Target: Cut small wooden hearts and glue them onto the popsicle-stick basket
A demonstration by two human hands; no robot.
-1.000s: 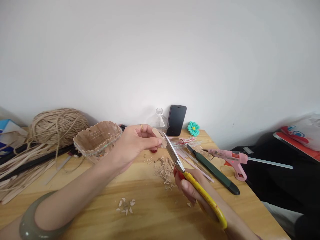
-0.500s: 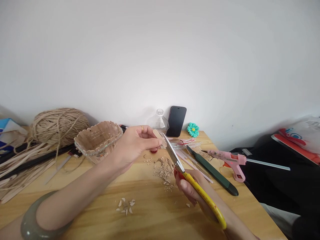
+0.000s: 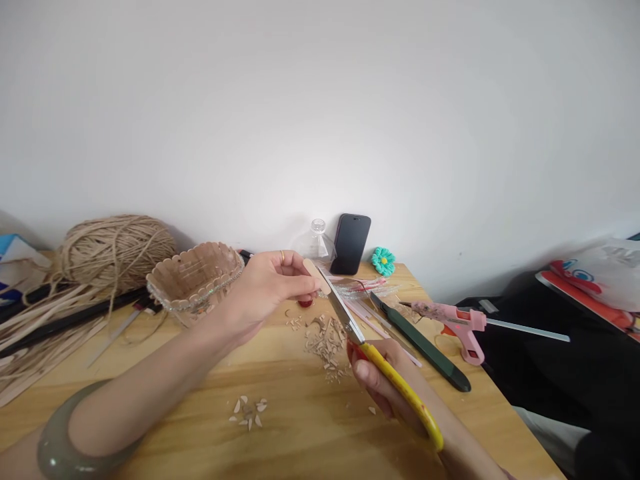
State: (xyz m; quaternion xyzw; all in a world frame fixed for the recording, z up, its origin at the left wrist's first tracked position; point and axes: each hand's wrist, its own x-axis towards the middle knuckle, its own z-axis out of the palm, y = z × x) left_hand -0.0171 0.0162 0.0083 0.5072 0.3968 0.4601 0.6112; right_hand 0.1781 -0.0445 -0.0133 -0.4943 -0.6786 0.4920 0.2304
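Note:
Between thumb and fingers, my left hand pinches a short, round-ended piece of wooden craft stick. My right hand grips yellow-handled scissors, whose blades point up and away along the right edge of the wood piece. How far the blades are parted is hard to see. Beneath both hands lies a scatter of small wood clippings on the wooden table. A smaller group of pale half-moon chips sits nearer the front.
Left are a ball of twine, a scalloped wooden-stick basket and long craft sticks. A clear bottle, phone and teal flower stand behind. Right lie a dark green-handled tool and a pink glue gun.
The scissor blades now lie closer along the wood piece, and their front looks narrower than before. The whole view has shifted slightly; both hands keep their grips.

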